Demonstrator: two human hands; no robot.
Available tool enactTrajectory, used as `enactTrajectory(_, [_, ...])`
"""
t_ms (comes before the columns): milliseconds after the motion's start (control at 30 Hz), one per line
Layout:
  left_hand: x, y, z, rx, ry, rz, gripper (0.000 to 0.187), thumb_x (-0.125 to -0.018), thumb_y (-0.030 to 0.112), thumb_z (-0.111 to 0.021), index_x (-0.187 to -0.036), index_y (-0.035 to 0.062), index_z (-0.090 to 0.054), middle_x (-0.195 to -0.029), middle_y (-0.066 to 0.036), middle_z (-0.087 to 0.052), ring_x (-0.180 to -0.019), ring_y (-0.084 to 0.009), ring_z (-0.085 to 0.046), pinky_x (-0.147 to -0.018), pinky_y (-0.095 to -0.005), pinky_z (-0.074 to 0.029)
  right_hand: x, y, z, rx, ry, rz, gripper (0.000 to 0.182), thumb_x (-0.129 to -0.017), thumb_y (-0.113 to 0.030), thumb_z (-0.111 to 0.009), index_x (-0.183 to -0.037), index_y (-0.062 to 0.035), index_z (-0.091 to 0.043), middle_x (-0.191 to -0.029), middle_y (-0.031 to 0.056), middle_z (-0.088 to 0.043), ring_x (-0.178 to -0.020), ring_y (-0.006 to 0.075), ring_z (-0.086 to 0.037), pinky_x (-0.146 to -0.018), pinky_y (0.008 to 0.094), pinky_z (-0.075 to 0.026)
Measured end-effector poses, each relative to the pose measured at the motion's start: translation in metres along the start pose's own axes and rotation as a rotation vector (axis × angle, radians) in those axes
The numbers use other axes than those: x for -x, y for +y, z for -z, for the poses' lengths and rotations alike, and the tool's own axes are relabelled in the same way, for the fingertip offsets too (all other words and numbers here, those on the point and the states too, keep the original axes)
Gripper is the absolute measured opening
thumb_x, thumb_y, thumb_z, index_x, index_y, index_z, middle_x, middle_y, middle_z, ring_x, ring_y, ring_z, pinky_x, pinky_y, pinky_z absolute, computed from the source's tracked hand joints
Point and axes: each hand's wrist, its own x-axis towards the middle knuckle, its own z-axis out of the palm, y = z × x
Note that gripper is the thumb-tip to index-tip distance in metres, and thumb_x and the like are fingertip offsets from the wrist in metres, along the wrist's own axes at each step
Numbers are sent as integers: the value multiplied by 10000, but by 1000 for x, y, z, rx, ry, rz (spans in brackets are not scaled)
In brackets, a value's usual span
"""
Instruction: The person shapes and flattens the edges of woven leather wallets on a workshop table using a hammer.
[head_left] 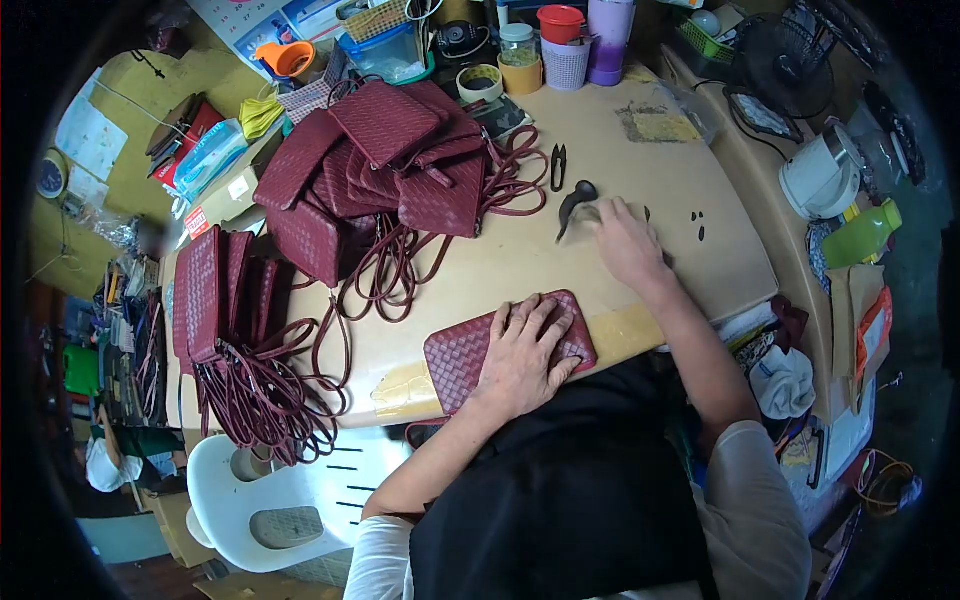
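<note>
A burgundy woven pouch (456,362) lies at the near edge of the table, partly under my left hand (525,352), whose fingers are spread flat over it. Farther right, my right hand (628,246) is low above the tabletop, its fingertips smeared by motion. Just left of those fingertips is a black tool with a curved handle (577,205); I cannot tell whether the hand holds anything. Black thread snips (558,168) rest a little beyond the tool.
A heap of burgundy wristlet pouches (375,160) with looped straps covers the table's left middle. More pouches (200,295) stand in a row at the left edge, straps hanging over. Tape rolls (480,84) and cups line the back. A white plastic chair (290,495) stands at front left.
</note>
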Motion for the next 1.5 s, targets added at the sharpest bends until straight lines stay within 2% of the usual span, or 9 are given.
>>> enactTrajectory(167, [-1,-1,-1,11,-6,31,574,-857,459,-604,-1282,80,-529,-1347,-178,-448,-1333,-344,-351,-1116,-534,-227,29,-13,48,-965,-415,-393,385,-986,-292,-490,-1161,51,-501,-1007,247,-620,-964,393,-598,-822,453,-450])
enactTrajectory(333, [-2,0,2,12,-8,47,575,-842,444,-625,-1251,52,-526,-1259,-193,-466,-1258,-356,-400,-1114,-531,-230,52,-20,47,-672,-85,-85,365,-988,-305,-483,-1138,26,-510,-942,251,-612,-928,398,-603,-821,454,-452])
enactTrajectory(467, [0,1,1,-14,40,65,595,-823,458,-634,-1241,48,-527,-1236,-170,-487,-1183,-339,-449,-1014,-495,-315,32,-38,86,-521,-536,-376,397,-989,-358,-452,-1129,7,-516,-1058,278,-612,-1014,441,-582,-871,481,-453])
enactTrajectory(567, [1,2,0,-36,15,96,604,-814,463,-636,-1243,52,-528,-1237,-161,-494,-1131,-331,-475,-956,-473,-340,21,-32,113,-183,-716,-16,408,-984,-375,-452,-1120,6,-508,-1036,279,-618,-963,461,-587,-818,530,-447])
enactTrajectory(867, [1,2,1,-31,5,88,621,-809,461,-640,-1258,50,-514,-1227,-161,-490,-1108,-329,-482,-949,-476,-346,21,-26,101,-255,-707,-17,325,-962,-289,-522,-1062,20,-510,-933,307,-600,-945,478,-565,-784,515,-441])
enactTrajectory(967, [1,1,2,-24,5,93,631,-812,465,-640,-1264,46,-509,-1230,-162,-485,-1115,-329,-478,-953,-483,-345,26,-45,101,-525,-354,-239,352,-957,-297,-530,-1069,37,-518,-982,320,-601,-976,481,-564,-819,503,-450])
enactTrajectory(1100, [5,3,7,54,4,130,650,-812,481,-640,-1266,36,-504,-1230,-163,-482,-1121,-325,-475,-959,-495,-342,36,-38,92,-368,-611,-117,351,-946,-274,-549,-1073,50,-511,-977,318,-605,-977,489,-560,-821,510,-445])
enactTrajectory(1267, [59,15,18,-264,-103,325,695,-809,400,-675,-1437,273,-404,-1504,-99,-313,-1403,-407,-226,-1019,-754,-162,36,-26,98,-279,-668,-153,342,-942,-306,-557,-1022,26,-537,-985,291,-622,-972,473,-580,-826,514,-449])
enactTrajectory(1500, [61,-40,25,96,-40,-73,418,-865,276,-625,-1275,205,-589,-1364,-24,-536,-1343,-294,-401,-1110,-577,-233,40,-25,74,-429,-320,-158,287,-959,-261,-522,-1083,-2,-524,-909,265,-615,-914,461,-577,-793,501,-448])
